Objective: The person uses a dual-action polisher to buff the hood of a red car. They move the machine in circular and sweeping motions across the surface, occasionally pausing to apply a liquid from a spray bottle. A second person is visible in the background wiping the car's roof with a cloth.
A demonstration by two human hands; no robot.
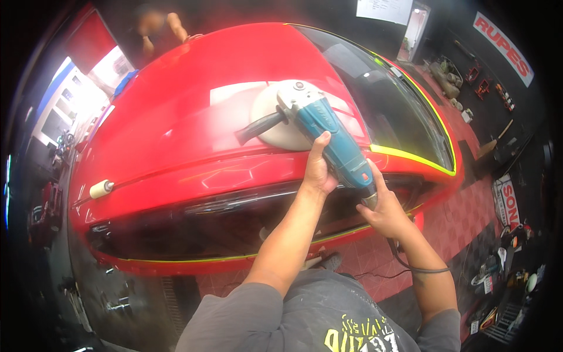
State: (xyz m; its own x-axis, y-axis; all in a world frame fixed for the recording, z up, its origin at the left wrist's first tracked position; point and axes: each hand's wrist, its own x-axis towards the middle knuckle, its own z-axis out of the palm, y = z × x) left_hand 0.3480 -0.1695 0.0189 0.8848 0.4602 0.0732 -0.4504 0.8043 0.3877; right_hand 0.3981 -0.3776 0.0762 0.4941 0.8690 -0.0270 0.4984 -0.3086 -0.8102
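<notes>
A blue rotary polisher (335,134) with a silver head lies across the near side of a red car roof (176,111). Its round white pad (264,120) rests on the paint, looking blurred. My left hand (319,171) is closed around the polisher's body from the near side, thumb on top. Behind it, my right hand (388,208) grips the rear end by the cord (402,258). The black side handle (261,127) sticks out to the left, with no hand on it. The cord runs over my right forearm.
A cream bottle (101,189) lies at the roof's left near edge. Yellow-green tape (410,157) borders the dark glass at right. Another person (161,29) stands beyond the car. Tools and bottles crowd the right side (510,287).
</notes>
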